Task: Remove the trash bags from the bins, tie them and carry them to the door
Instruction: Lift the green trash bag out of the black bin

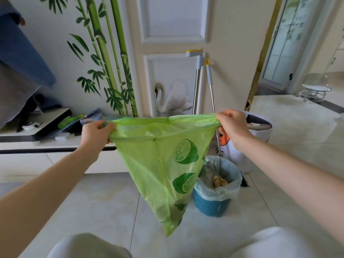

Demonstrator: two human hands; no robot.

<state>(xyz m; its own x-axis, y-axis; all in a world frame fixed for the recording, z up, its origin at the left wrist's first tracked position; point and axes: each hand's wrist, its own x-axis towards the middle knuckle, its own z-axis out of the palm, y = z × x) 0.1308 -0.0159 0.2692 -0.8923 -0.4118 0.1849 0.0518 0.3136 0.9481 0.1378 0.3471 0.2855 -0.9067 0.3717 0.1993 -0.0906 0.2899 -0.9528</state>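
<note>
A green trash bag [160,164] printed with lime slices hangs in the air in front of me, its mouth pulled wide. My left hand [96,135] grips the left end of the rim and my right hand [232,125] grips the right end. The bag tapers to a point above the floor. Behind it on the floor stands a blue bin [212,203] lined with a pale blue bag [221,185] that holds some trash. A white bin [260,131] with a dark rim stands farther back on the right, partly hidden by my right hand.
A white panelled door [175,53] with a swan picture is straight ahead. Two mop or broom handles [197,81] lean against it. A low white cabinet [28,144] with clutter runs along the left wall. An open doorway [297,101] lies at the right. My knees show at the bottom.
</note>
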